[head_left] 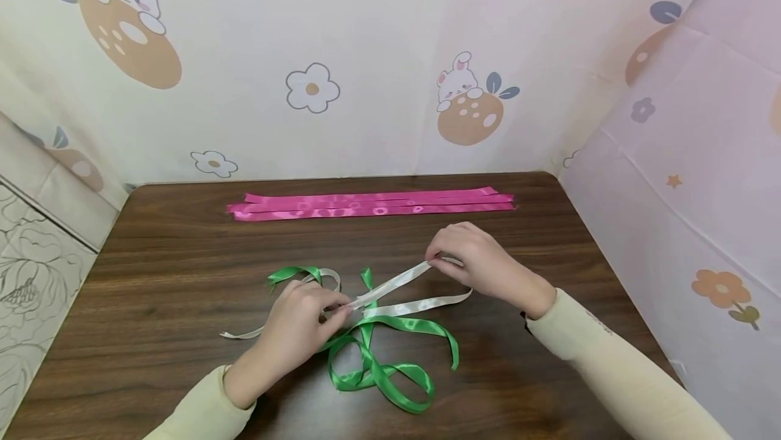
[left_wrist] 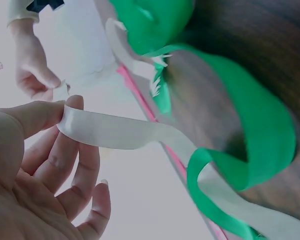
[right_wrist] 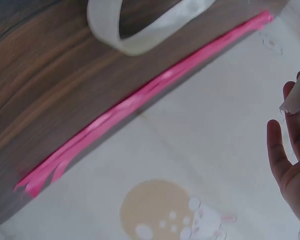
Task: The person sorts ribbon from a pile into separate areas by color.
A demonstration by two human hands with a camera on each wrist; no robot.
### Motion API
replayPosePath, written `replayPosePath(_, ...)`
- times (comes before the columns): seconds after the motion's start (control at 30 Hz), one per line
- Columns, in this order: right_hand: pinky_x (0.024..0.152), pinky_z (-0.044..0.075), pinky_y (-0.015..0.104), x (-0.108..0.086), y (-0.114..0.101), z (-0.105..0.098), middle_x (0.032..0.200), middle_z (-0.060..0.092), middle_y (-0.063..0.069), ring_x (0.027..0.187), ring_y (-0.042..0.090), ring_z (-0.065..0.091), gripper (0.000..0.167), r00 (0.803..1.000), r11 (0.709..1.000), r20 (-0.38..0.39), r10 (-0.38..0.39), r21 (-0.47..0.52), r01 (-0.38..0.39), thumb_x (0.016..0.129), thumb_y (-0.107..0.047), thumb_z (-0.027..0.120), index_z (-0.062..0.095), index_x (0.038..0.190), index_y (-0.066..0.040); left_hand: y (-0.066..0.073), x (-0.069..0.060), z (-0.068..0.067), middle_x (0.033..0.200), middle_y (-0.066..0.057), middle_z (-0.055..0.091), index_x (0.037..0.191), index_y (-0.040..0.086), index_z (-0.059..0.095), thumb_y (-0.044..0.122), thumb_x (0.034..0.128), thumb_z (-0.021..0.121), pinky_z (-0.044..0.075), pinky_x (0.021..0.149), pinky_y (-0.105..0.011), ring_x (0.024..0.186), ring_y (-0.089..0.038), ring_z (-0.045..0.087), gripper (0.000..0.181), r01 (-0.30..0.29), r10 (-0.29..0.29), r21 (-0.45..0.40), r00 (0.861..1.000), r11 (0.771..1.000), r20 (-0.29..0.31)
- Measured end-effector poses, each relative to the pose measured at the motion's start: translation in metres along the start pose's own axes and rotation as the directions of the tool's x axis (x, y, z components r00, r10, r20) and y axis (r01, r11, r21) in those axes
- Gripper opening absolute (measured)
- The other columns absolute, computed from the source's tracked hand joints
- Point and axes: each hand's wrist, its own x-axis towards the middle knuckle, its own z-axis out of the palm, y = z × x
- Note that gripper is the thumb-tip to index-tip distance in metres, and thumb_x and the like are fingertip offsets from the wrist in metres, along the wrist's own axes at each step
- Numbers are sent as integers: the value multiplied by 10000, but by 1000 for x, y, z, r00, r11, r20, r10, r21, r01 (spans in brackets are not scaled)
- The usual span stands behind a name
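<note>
A white satin ribbon (head_left: 396, 283) runs taut between the two hands. My left hand (head_left: 299, 321) pinches it between thumb and forefinger; the left wrist view shows the other fingers (left_wrist: 70, 195) loosely bent. Higher and to the right, my right hand (head_left: 478, 264) pinches the same ribbon near a frayed end (right_wrist: 286, 109). Another stretch of white ribbon (head_left: 421, 306) curves below the right hand. Green satin ribbon (head_left: 396, 389) lies in loose loops on the table, partly under the white one and the left hand. Where the two ribbons cross is partly hidden by the left fingers.
Several flat pink ribbons (head_left: 372, 204) lie side by side along the far edge of the brown wooden table (head_left: 183, 250). Behind the table hangs a pale cloth (head_left: 378, 53) printed with rabbits and flowers, and more cloth (head_left: 689, 175) hangs at the right.
</note>
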Motion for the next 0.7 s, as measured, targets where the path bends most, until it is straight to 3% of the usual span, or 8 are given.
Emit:
replayPosePath(0.33, 814, 484, 325, -27, 21, -32, 872, 710, -87, 835, 105, 666, 287, 987, 996, -150, 65, -58, -74, 743, 5, 878, 711, 908, -158, 3, 5, -19, 697, 195, 687, 879, 237, 808, 228, 804, 883, 519, 799, -351, 657, 20, 576, 107, 29, -28, -103, 999, 994, 16)
replayPosePath(0.53, 784, 471, 324, -43, 31, -49, 873, 727, -68, 819, 137, 668, 309, 971, 978, -171, 166, -98, -185, 742, 48, 859, 721, 914, -169, 1, 7, -31, 746, 210, 689, 919, 234, 799, 231, 810, 880, 515, 818, -347, 710, 78, 555, 136, 48, -43, -133, 998, 990, 47)
replayPosePath(0.7, 767, 452, 254, -54, 39, -60, 879, 724, -75, 794, 113, 631, 303, 955, 961, -184, 232, -109, -255, 764, 45, 848, 726, 923, -183, -1, 8, -36, 781, 229, 682, 945, 246, 795, 231, 827, 868, 519, 837, -354, 746, 36, 583, 139, 58, -47, -149, 996, 987, 79)
